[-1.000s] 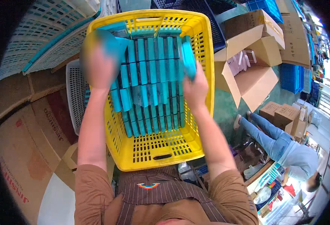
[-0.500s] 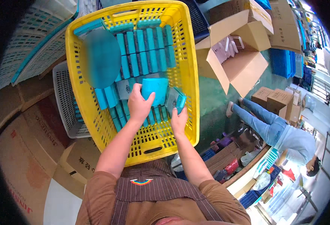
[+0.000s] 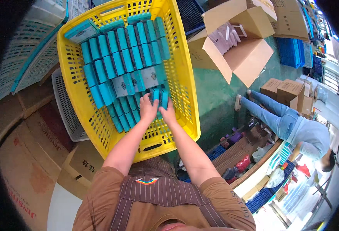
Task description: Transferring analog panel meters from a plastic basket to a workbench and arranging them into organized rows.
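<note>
A large yellow plastic crate (image 3: pixel 190 96) stands in front of me, packed with rows of small teal boxes (image 3: pixel 117 63), most standing on edge. Several lie with a greyish face up, like the flat box (image 3: pixel 152 77) just beyond my hands. Over the near right part of the crate, my left hand (image 3: pixel 148 110) is closed on a teal box (image 3: pixel 154 95). Right beside it, my right hand (image 3: pixel 168 112) grips another teal box (image 3: pixel 163 99). Both boxes stand side by side, on edge; my fingers partly hide them.
A grey crate (image 3: pixel 67 104) sits left of the yellow one, by brown cartons (image 3: pixel 30 161). An open carton (image 3: pixel 250 57) with pale pieces stands at the far right. Another person (image 3: pixel 288 123) leans over a cluttered workbench (image 3: pixel 260 169) on the right.
My hands have come together, setting the boxes upright side by side; before, the left one showed its broad teal face and the right one was tilted. The crate appears slightly further left and up.
</note>
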{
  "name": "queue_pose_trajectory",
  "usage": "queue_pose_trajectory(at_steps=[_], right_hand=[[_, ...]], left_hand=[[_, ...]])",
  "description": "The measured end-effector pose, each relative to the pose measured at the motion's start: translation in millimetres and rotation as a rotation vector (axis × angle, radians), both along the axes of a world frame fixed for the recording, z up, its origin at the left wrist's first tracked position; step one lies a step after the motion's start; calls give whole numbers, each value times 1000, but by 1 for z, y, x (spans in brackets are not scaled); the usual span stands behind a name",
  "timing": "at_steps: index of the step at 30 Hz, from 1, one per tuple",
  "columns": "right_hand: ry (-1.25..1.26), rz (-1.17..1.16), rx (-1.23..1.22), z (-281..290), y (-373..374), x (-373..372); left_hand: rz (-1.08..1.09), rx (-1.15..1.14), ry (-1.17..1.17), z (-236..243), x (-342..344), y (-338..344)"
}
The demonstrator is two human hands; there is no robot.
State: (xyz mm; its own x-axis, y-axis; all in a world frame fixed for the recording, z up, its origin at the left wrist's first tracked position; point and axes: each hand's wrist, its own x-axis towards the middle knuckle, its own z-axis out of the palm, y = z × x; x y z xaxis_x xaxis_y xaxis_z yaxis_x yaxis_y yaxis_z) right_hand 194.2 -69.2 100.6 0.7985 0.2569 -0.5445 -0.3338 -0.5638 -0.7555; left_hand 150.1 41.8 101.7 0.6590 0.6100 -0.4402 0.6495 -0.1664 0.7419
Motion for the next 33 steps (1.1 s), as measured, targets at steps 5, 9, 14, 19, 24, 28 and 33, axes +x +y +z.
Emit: queue_pose_trajectory(at_steps=[5, 9, 14, 19, 24, 28, 33], right_hand=[[-266, 69, -311, 29, 30, -8], [-197, 40, -584, 35, 28, -4], [-217, 82, -543, 41, 24, -6], [-170, -23, -604, 53, 18, -2], [-287, 56, -564, 66, 71, 33], [-408, 235, -417, 38, 112, 54], [-182, 387, -459, 48, 146, 53]], left_hand=[[71, -487, -152, -34, -14, 28], [-907, 368, -198, 36, 78, 81], [-1398, 910, -261, -17, 110, 89], [-1492, 1066, -159, 21, 97, 105], [-1260, 841, -68, 57, 31, 149], [-550, 508, -104, 94, -1, 147], [283, 485, 402, 56, -56, 155]])
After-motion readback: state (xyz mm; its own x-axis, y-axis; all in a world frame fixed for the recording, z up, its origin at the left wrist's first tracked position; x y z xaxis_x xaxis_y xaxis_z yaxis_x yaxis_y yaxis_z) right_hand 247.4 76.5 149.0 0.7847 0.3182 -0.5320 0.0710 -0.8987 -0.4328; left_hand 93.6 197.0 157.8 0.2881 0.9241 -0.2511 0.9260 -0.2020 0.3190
